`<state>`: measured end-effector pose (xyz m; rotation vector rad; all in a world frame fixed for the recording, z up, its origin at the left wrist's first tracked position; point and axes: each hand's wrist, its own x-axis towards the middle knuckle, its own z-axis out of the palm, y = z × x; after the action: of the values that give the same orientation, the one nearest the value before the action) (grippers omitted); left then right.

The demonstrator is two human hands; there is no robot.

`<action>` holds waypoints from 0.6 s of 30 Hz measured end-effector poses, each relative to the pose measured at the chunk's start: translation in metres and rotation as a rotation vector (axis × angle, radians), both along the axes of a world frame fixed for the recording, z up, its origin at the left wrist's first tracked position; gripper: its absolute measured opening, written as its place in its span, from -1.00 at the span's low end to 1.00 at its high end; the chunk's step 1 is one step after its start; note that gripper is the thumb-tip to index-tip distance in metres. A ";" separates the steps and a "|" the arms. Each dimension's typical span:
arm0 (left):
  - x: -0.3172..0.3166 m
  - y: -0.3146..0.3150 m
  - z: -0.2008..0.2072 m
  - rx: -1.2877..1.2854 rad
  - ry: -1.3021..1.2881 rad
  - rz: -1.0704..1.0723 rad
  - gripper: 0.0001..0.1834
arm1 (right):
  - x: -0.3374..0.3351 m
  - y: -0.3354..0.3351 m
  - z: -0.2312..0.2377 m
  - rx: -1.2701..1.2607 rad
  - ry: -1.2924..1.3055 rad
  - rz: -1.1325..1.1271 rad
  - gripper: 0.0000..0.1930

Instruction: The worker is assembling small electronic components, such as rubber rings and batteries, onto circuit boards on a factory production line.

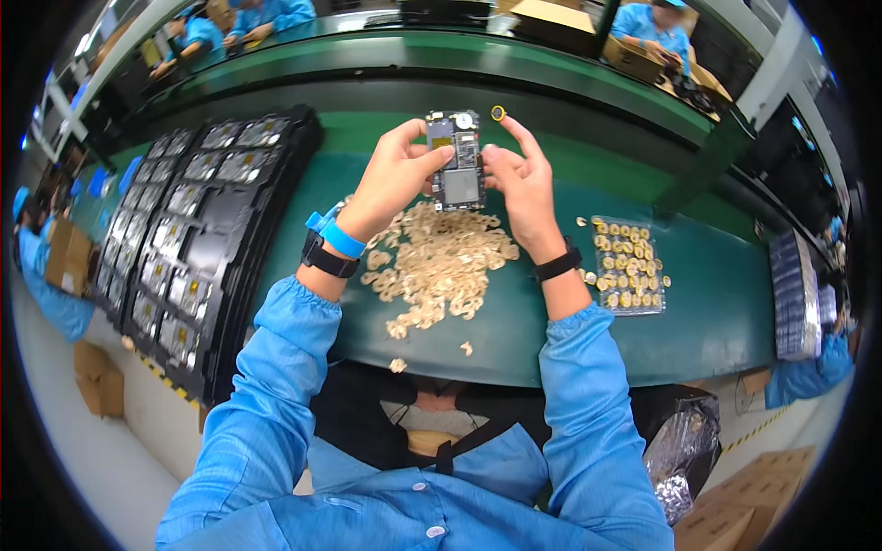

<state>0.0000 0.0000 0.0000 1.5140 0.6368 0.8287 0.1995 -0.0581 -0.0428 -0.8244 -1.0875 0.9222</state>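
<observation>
Bench [717, 303]: green, underneath it all.
Black trays [241, 294]: loaded, over at left.
Pile [441, 262]: pale pieces, mid-bench.
Left hand [395, 179]: closed on the board [462, 184], thumb across its face!
Right hand [525, 179]: half-curled, index raised (thumb's grip? can't tell).
Board: up above the pile.
Disc [498, 113]: at that fingertip!

The person wears a blue smock [386, 519] with pale buttons [435, 532] and sleeves [276, 358] gathered at the cuffs [581, 323]. Black wristbands [328, 262] sit beyond the smock's cuffs, a bright blue strap [343, 238] farther out toward the left hand [397, 174], bare like the right hand [524, 184].
</observation>
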 end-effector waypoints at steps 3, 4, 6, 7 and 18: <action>0.014 0.014 -0.014 0.004 0.037 0.040 -0.72 | -0.003 -0.002 -0.002 0.024 -0.015 -0.077 -0.26; 0.021 0.014 -0.015 -0.003 -0.024 0.057 -0.75 | 0.002 0.000 0.000 0.019 -0.015 -0.088 -0.26; 0.026 0.020 -0.018 -0.020 -0.110 0.093 -0.77 | 0.008 0.000 0.003 -0.017 -0.038 -0.084 -0.24; 0.025 0.024 -0.018 -0.026 -0.110 0.096 -0.77 | 0.008 0.000 0.004 -0.023 -0.039 -0.081 -0.24; 0.016 0.025 -0.030 0.073 -0.014 -0.079 -0.86 | 0.021 0.000 0.007 -0.003 -0.142 -0.249 -0.18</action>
<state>0.0158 0.0247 -0.0301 1.5874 0.5381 0.8090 0.2201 -0.0578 -0.0355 -1.0148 -1.0772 0.6642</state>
